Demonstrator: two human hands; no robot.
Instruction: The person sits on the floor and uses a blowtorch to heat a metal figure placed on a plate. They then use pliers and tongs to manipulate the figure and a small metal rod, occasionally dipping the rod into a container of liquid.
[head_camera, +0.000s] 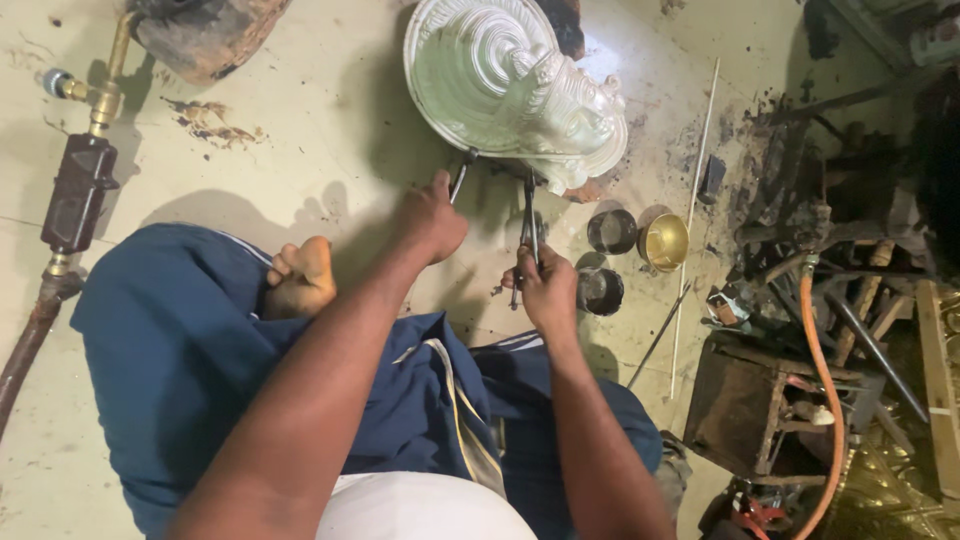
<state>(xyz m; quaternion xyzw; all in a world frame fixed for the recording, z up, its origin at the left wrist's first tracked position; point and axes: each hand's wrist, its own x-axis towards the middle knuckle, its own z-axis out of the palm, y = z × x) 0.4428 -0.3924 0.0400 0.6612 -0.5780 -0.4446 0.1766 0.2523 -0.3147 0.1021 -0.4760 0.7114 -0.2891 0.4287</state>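
— Two hands are at work, both closed on tools. Nearest the camera are the person's forearms over a dark blue cloth (180, 350) wrapped around the legs, with a bare foot (300, 275) tucked up on the floor.

— What does each hand hold?

— The left hand (430, 220) is clenched around a thin metal rod (460, 178) whose far end reaches the lower edge of the silvery embossed metal piece (510, 85). The right hand (545, 290) is wrapped around a pair of dark tongs (528, 225), held nearly upright, their tips touching the same lower rim.

— And where does that piece lie?

— On the pale, stained floor (320, 110) just beyond both hands. It is a relief with a rounded, ridged dome and a sculpted figure along its right side.

— What is around it?

— Just right of the right hand stand two small dark cups (605, 262), and a brass bowl (665, 242) beside them. A long thin white stick (695, 200) lies past these. Further right sit a rusty stand (745, 405), an orange hose (825, 400) and a heap of blackened metal tools. Far left, a brass-fitted pipe with a dark valve body (75, 190) runs along the floor.
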